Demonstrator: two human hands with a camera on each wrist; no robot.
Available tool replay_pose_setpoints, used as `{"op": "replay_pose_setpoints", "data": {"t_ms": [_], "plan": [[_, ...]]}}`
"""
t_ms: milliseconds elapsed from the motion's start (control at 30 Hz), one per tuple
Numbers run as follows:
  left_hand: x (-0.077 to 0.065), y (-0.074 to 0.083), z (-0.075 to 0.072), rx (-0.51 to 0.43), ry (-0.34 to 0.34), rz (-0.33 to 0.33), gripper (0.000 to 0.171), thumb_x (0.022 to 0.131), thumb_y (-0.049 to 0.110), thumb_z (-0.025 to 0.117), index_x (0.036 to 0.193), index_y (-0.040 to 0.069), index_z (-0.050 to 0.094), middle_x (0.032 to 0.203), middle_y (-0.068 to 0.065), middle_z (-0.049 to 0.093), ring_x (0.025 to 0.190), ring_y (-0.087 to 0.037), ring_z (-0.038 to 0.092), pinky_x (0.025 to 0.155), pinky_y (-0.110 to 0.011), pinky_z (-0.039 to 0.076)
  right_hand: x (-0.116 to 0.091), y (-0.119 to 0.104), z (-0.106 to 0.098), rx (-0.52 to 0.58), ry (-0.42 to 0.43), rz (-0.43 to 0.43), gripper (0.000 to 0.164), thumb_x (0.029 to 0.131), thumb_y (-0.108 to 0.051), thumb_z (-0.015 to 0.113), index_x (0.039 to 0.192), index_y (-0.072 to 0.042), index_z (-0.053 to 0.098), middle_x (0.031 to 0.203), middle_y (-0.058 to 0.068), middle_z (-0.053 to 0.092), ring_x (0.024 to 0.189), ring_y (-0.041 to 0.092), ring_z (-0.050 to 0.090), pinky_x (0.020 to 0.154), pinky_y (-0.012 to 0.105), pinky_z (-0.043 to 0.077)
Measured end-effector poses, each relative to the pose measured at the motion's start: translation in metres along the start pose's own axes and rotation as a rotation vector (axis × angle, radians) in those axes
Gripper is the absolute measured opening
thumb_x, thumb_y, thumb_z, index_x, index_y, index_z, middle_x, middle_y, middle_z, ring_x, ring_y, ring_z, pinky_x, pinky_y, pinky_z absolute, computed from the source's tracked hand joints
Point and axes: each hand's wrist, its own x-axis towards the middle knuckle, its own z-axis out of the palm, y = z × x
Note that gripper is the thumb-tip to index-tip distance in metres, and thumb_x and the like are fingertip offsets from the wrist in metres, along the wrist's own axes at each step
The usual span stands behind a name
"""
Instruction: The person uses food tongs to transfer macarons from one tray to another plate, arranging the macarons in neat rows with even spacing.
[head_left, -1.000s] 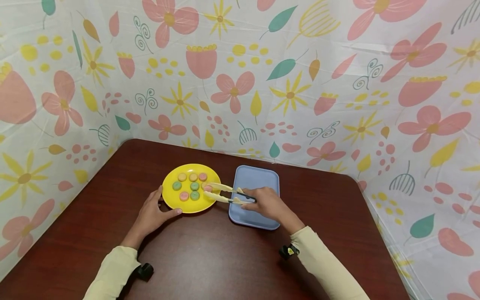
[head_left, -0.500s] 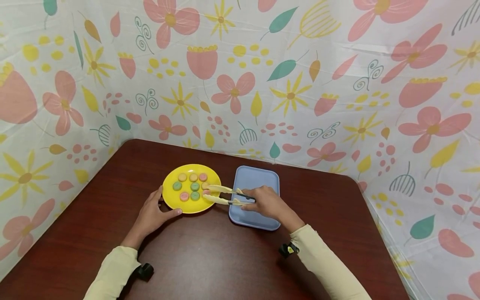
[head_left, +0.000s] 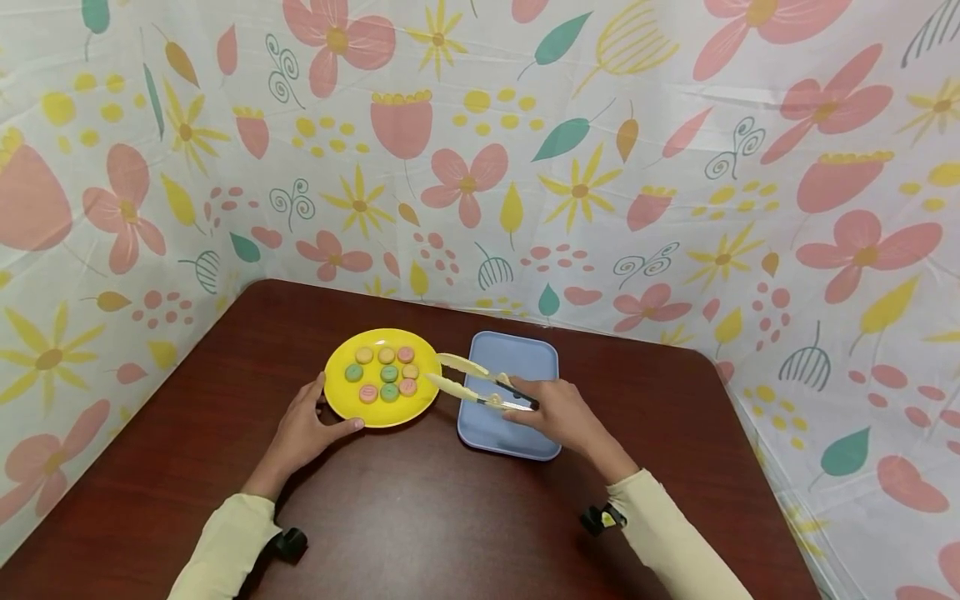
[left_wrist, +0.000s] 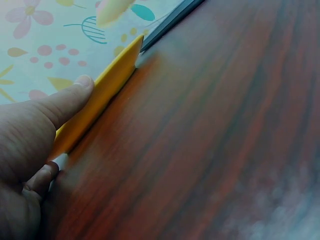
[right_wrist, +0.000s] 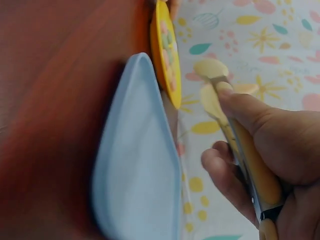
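On the left of the table in the head view, my left hand [head_left: 303, 425] grips the rim of a round yellow plate [head_left: 345, 404], thumb at its front edge and fingers around its left side. Small macarons in pink, green [head_left: 388, 374] and cream lie on the plate in loose rows. My right hand [head_left: 555, 412] holds pale yellow kitchen tongs [head_left: 453, 389] above the blue tray. Their tips are spread at the plate's right edge, with nothing between them. In the right wrist view, thumb and fingers wrap the tongs' handles [right_wrist: 257, 167].
A blue rectangular tray [head_left: 513, 350] sits right of the plate, with bare surface showing. Both stand on a dark brown table [head_left: 405, 517]. A floral curtain [head_left: 480, 242] rises behind the table's back edge and along its sides.
The tongs have drawn back rightward from the pink macaron, which stays on the plate slightly left of where it was. My right hand has moved right; my left hand stays at the rim.
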Motion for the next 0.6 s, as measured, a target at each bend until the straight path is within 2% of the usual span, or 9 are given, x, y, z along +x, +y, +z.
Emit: {"op": "replay_pose_setpoints", "data": {"t_ms": [67, 133, 200, 267, 333, 400, 500, 600], "plan": [[0.000, 0.000, 0.001, 0.002, 0.001, -0.001, 0.123, 0.081, 0.058, 0.082, 0.163, -0.001, 0.011, 0.156, -0.027, 0.031, 0.118, -0.033, 0.051, 0.094, -0.050, 0.047, -0.010, 0.006, 0.000, 0.018, 0.048, 0.032, 0.066, 0.089, -0.042, 0.080, 0.145, -0.014, 0.059, 0.057, -0.007, 0.045, 0.052, 0.007, 0.030, 0.049, 0.023, 0.030], [0.000, 0.001, 0.001, 0.004, 0.001, -0.004, 0.123, 0.081, 0.058, 0.082, 0.163, -0.001, 0.011, 0.156, -0.027, 0.030, 0.119, -0.034, 0.051, 0.096, -0.051, 0.047, -0.022, 0.011, 0.000, 0.045, 0.101, 0.064, 0.066, 0.088, -0.042, 0.080, 0.144, -0.014, 0.060, 0.058, -0.008, 0.047, 0.052, 0.008, 0.032, 0.048, 0.023, 0.031], [0.000, 0.001, 0.001, 0.005, 0.002, -0.008, 0.123, 0.081, 0.059, 0.081, 0.163, 0.000, 0.011, 0.156, -0.027, 0.030, 0.120, -0.035, 0.051, 0.096, -0.052, 0.047, -0.033, 0.016, 0.000, 0.068, 0.153, 0.096, 0.066, 0.088, -0.042, 0.081, 0.144, -0.014, 0.060, 0.064, -0.004, 0.056, 0.055, 0.009, 0.034, 0.049, 0.024, 0.032], [0.000, 0.001, 0.001, 0.007, 0.002, -0.007, 0.123, 0.081, 0.059, 0.081, 0.163, -0.001, 0.011, 0.157, -0.028, 0.030, 0.121, -0.036, 0.050, 0.097, -0.052, 0.047, -0.044, 0.021, 0.001, 0.093, 0.199, 0.129, 0.066, 0.089, -0.043, 0.080, 0.144, -0.013, 0.060, 0.081, 0.004, 0.070, 0.058, 0.009, 0.039, 0.050, 0.024, 0.035], [0.000, 0.002, 0.000, 0.008, 0.003, -0.004, 0.123, 0.081, 0.059, 0.081, 0.163, 0.000, 0.012, 0.156, -0.028, 0.030, 0.119, -0.035, 0.051, 0.096, -0.052, 0.047, -0.054, 0.029, 0.001, 0.113, 0.229, 0.163, 0.067, 0.090, -0.046, 0.077, 0.145, -0.012, 0.059, 0.086, 0.008, 0.071, 0.060, 0.010, 0.042, 0.052, 0.025, 0.037], [-0.001, 0.002, 0.000, 0.008, 0.008, 0.000, 0.122, 0.081, 0.058, 0.081, 0.163, 0.000, 0.012, 0.155, -0.027, 0.032, 0.117, -0.034, 0.051, 0.095, -0.051, 0.047, -0.064, 0.036, 0.000, 0.120, 0.258, 0.189, 0.068, 0.091, -0.048, 0.076, 0.146, -0.012, 0.058, 0.082, 0.007, 0.069, 0.059, 0.011, 0.044, 0.053, 0.025, 0.038], [-0.001, 0.003, 0.000, 0.015, 0.012, 0.005, 0.121, 0.081, 0.058, 0.081, 0.163, 0.000, 0.013, 0.153, -0.027, 0.034, 0.115, -0.034, 0.052, 0.094, -0.051, 0.048, -0.076, 0.047, -0.001, 0.128, 0.309, 0.247, 0.070, 0.091, -0.051, 0.074, 0.147, -0.012, 0.057, 0.065, -0.001, 0.056, 0.056, 0.012, 0.047, 0.052, 0.026, 0.041], [-0.002, 0.004, 0.000, 0.019, 0.008, 0.001, 0.121, 0.081, 0.058, 0.081, 0.163, 0.000, 0.013, 0.152, -0.027, 0.035, 0.114, -0.033, 0.052, 0.093, -0.050, 0.048, -0.089, 0.058, -0.003, 0.140, 0.364, 0.329, 0.074, 0.091, -0.052, 0.074, 0.148, -0.009, 0.056, 0.067, -0.004, 0.063, 0.057, 0.010, 0.056, 0.053, 0.026, 0.045]]}}
